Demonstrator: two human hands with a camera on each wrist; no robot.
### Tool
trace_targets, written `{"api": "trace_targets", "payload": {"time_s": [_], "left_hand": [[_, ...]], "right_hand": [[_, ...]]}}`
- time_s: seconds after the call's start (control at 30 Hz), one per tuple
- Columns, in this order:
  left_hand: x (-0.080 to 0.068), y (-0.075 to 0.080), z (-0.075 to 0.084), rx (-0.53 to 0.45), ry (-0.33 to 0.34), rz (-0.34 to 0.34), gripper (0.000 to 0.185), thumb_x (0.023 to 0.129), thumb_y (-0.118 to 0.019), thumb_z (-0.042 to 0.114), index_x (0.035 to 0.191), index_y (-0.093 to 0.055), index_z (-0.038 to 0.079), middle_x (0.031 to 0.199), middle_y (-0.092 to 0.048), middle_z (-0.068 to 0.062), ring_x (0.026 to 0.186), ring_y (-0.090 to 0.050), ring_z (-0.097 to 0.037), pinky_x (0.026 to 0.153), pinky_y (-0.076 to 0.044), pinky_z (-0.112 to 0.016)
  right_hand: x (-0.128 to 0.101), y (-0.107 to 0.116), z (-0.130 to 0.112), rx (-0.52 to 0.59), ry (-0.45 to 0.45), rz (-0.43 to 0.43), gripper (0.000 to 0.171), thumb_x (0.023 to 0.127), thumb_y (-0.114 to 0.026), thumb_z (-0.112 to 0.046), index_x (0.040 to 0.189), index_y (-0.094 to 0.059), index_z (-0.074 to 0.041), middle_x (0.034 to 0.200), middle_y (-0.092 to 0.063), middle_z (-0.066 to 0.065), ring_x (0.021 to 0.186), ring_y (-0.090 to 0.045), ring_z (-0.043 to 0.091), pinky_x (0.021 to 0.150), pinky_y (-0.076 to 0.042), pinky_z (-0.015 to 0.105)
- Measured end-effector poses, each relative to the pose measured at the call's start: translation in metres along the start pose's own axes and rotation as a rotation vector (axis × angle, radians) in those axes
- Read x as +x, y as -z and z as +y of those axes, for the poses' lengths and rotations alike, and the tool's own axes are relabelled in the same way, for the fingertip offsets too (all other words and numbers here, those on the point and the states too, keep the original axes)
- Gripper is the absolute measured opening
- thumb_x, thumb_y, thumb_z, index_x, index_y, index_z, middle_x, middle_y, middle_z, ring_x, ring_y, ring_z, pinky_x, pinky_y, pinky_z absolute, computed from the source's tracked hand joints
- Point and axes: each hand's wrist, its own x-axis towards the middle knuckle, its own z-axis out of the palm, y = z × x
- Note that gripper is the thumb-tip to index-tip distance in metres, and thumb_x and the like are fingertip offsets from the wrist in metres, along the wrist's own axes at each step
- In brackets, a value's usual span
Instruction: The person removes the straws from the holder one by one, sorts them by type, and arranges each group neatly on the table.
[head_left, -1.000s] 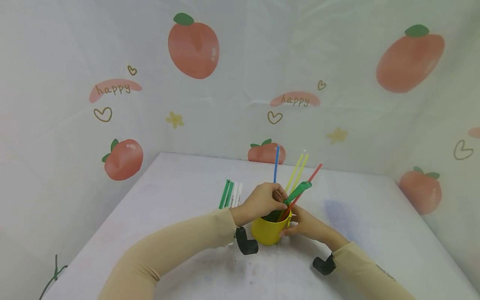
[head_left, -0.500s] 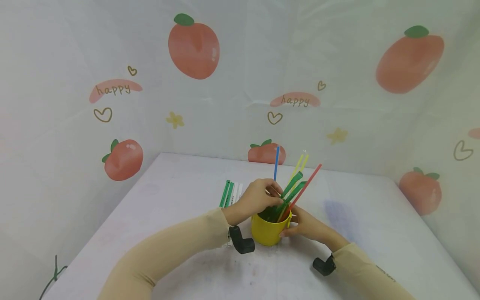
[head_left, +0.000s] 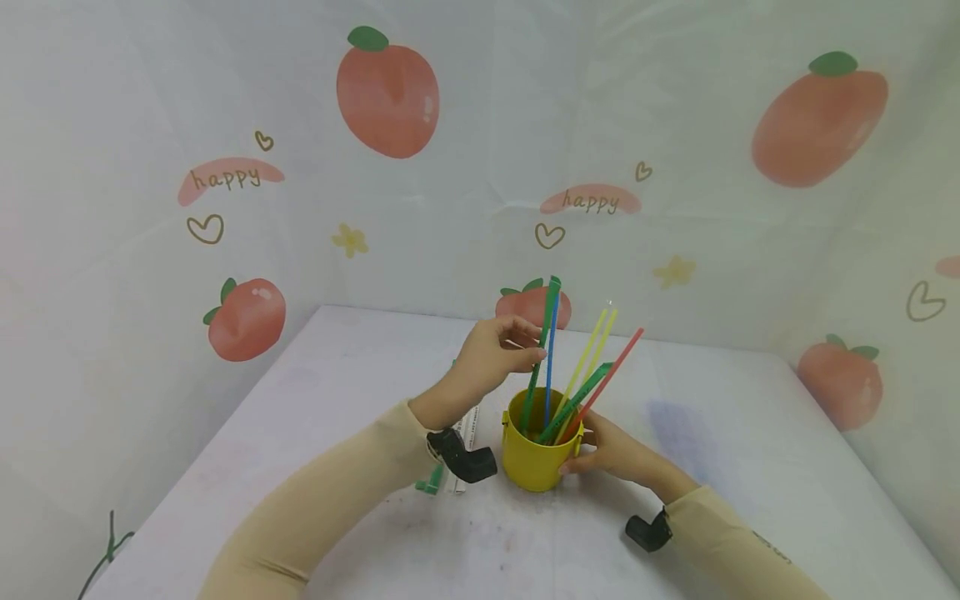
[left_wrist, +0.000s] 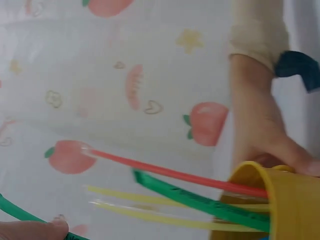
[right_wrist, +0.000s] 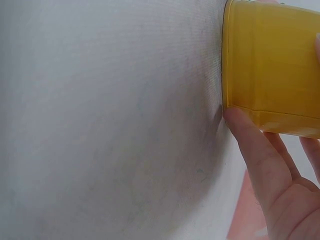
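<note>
White sheeting printed with peaches, hearts and the word "happy" hangs behind and to both sides of a pale bench (head_left: 360,392) draped in the same light cloth. Near the middle of the bench stands a yellow plastic cup (head_left: 534,454), upright, with several thin sticks leaning out of it: a blue straw (head_left: 552,333) almost vertical, two yellow straws (head_left: 594,342) tilted to the right, a red straw (head_left: 611,367) tilted further right, and a flat green plastic strip (head_left: 581,396) lying low between them. The left hand (head_left: 491,358) is raised above and to the left of the cup, its grip pinching a second long green plastic strip (head_left: 542,350) between thumb and fingertips; the strip stands nearly upright beside the blue straw, its lower end inside the cup. The right hand (head_left: 611,450) rests on the bench at the cup's right side, its grip wrapped around the wall, and the right wrist view shows a finger (right_wrist: 252,145) pressed against the yellow side. More green and white strips (head_left: 450,467) lie flat on the bench just left of the cup, partly hidden behind the left wrist.
</note>
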Motion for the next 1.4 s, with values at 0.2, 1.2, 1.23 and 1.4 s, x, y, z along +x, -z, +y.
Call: {"api": "trace_targets", "payload": {"time_s": [0.2,1.2,1.23,1.4], "left_hand": [[0.001,0.022,0.017,-0.147,-0.010,0.046,0.024,0.090,-0.068,0.009,0.112,-0.062,0.001,0.106,-0.064,-0.012,0.093,-0.066,-0.019,0.085,-0.058,-0.039],[0.008,0.108,-0.028,-0.212,0.248,0.182,0.033,0.095,-0.059,0.005,0.127,-0.053,-0.004,0.099,-0.061,-0.004,0.083,-0.065,-0.011,0.087,-0.057,-0.030],[0.009,0.110,-0.032,-0.200,0.265,0.177,0.034,0.095,-0.059,0.005,0.128,-0.052,-0.004,0.100,-0.061,-0.004,0.084,-0.065,-0.011,0.087,-0.057,-0.029],[0.009,0.121,-0.054,-0.126,0.353,0.138,0.037,0.096,-0.059,0.008,0.131,-0.052,-0.003,0.104,-0.064,-0.007,0.085,-0.067,-0.011,0.088,-0.056,-0.027]], "right_hand": [[-0.001,0.000,-0.001,0.004,-0.003,0.001,0.096,0.078,-0.082,-0.025,0.152,-0.022,-0.004,0.154,-0.027,0.021,0.131,-0.041,0.050,0.105,-0.039,0.060],[-0.002,0.000,-0.001,0.002,-0.018,-0.006,0.094,0.079,-0.081,-0.025,0.151,-0.024,-0.005,0.152,-0.032,0.018,0.128,-0.046,0.045,0.104,-0.043,0.057],[-0.002,0.000,-0.001,0.003,-0.019,-0.006,0.094,0.079,-0.081,-0.025,0.151,-0.024,-0.005,0.152,-0.032,0.018,0.128,-0.046,0.045,0.104,-0.043,0.057],[-0.002,0.000,0.001,0.003,-0.026,-0.004,0.094,0.079,-0.081,-0.026,0.151,-0.024,-0.005,0.152,-0.031,0.019,0.129,-0.045,0.046,0.104,-0.042,0.058]]}}
